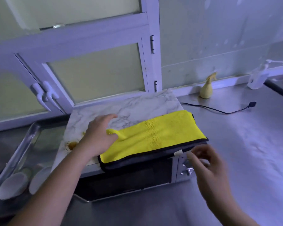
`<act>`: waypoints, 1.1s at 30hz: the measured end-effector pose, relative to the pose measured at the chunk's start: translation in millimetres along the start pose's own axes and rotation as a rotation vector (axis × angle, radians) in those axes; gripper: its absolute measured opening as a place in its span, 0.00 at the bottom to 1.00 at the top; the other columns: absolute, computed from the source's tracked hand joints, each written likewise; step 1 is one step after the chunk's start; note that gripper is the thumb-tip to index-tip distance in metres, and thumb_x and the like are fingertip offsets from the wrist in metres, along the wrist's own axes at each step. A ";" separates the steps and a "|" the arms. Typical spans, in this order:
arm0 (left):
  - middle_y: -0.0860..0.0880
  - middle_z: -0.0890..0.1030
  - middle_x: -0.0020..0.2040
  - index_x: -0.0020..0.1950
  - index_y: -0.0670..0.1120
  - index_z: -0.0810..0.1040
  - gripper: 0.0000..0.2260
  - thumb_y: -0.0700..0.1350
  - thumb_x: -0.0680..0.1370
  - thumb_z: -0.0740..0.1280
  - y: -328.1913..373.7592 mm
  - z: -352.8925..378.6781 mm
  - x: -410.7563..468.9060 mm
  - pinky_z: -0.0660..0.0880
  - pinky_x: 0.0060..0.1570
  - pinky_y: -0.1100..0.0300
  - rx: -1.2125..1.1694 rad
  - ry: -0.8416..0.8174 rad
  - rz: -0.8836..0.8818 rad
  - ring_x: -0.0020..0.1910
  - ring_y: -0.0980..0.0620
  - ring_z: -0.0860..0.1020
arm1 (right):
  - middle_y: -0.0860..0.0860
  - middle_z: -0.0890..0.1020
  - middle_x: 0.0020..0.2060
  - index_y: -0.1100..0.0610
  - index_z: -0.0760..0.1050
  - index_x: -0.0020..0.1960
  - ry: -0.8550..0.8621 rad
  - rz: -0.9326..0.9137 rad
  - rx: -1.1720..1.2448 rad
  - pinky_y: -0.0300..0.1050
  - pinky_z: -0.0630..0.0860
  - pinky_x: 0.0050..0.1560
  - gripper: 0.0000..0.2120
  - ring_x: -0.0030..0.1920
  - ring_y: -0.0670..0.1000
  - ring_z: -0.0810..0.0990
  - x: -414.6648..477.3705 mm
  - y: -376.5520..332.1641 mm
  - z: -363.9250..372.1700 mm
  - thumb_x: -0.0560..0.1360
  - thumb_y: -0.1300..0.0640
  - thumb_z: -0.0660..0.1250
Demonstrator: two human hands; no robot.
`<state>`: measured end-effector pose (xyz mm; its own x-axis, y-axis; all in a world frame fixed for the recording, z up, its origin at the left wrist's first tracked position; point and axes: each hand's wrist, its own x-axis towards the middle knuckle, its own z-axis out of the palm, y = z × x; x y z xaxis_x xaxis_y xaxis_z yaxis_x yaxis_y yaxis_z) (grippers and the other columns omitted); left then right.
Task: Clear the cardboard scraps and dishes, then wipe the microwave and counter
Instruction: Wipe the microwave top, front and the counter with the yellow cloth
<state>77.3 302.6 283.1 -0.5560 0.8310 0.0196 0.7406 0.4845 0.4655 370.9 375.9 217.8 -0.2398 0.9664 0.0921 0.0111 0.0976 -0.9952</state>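
A microwave [131,180] with a marble-patterned top [137,105] stands on the steel counter [235,144]. A folded yellow cloth with a dark underside [158,136] lies across the right part of the top and hangs a little over the front edge. My left hand [100,136] rests on the top at the cloth's left corner, where the yellow fabric is lifted into a fold under my thumb. My right hand [207,163], blurred, hovers by the cloth's front right corner in front of the microwave knobs [187,167], fingers loosely curled, holding nothing. Brown stains [72,145] mark the top's left front.
A sink [23,152] at the left holds two pale dishes [16,185]. A yellow spray bottle [207,88] and a clear pump bottle [258,77] stand at the wall. A black power cord [219,110] lies on the counter behind the microwave. Windows rise behind.
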 end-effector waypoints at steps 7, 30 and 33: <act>0.49 0.71 0.72 0.73 0.54 0.69 0.23 0.53 0.79 0.67 54.9 38.6 59.9 0.68 0.64 0.57 -0.019 -0.309 0.065 0.70 0.49 0.71 | 0.54 0.84 0.40 0.58 0.82 0.48 -0.295 0.629 0.220 0.48 0.78 0.44 0.05 0.39 0.51 0.84 -37.8 10.9 37.0 0.76 0.57 0.71; 0.44 0.86 0.47 0.52 0.43 0.81 0.15 0.44 0.67 0.75 145.2 -41.4 -16.9 0.78 0.38 0.62 -0.772 -0.464 0.159 0.41 0.52 0.82 | 0.54 0.78 0.43 0.51 0.71 0.43 -0.118 0.616 0.812 0.44 0.77 0.47 0.14 0.42 0.50 0.81 -22.9 -39.6 8.6 0.63 0.55 0.75; 0.45 0.86 0.45 0.52 0.44 0.82 0.16 0.43 0.66 0.77 135.9 -31.0 -34.6 0.79 0.39 0.62 -0.879 -0.319 0.137 0.40 0.52 0.83 | 0.50 0.85 0.38 0.54 0.74 0.52 0.056 0.378 0.747 0.38 0.79 0.35 0.21 0.38 0.48 0.84 -20.8 -57.0 -18.2 0.61 0.59 0.75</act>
<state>185.5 331.2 373.1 -0.2595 0.9639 -0.0591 0.1697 0.1058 0.9798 392.9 354.6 273.2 -0.3001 0.9149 -0.2702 -0.5695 -0.3990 -0.7187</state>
